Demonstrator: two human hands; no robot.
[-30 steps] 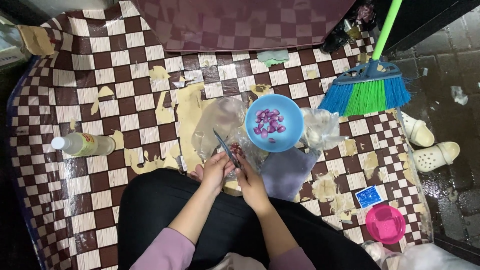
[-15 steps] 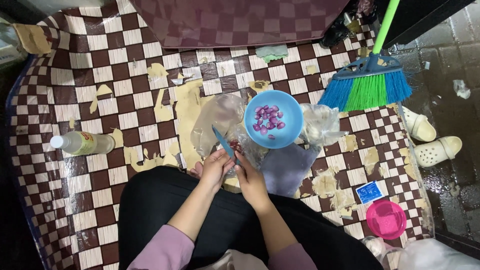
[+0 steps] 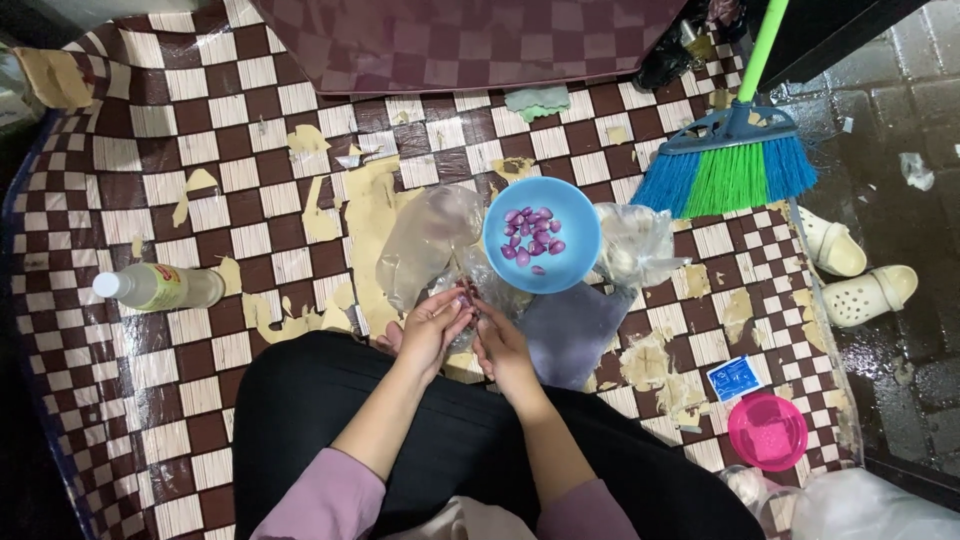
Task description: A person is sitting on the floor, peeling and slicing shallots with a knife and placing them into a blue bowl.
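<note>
I sit on a checkered floor mat. My left hand [image 3: 432, 325] and my right hand [image 3: 500, 345] meet just in front of my lap. The left hand's fingertips pinch a small purple bulb [image 3: 465, 297]. The right hand is closed beside it on a small knife, whose blade is almost hidden between the fingers. Just beyond the hands stands a blue bowl [image 3: 570, 262] holding several peeled purple bulbs [image 3: 530, 238]. Crumpled clear plastic bags [image 3: 425, 240] lie under and left of the bowl.
A plastic bottle [image 3: 160, 287] lies on the mat at the left. A broom with blue and green bristles [image 3: 728, 172] leans at the upper right, with pale sandals [image 3: 858, 270] on the wet floor beyond. A small pink container [image 3: 767, 432] and a blue packet [image 3: 733, 378] sit at the lower right.
The knife blade that pointed up and left above the hands has dropped down between them. Both hands have closed in on the small bulb.
</note>
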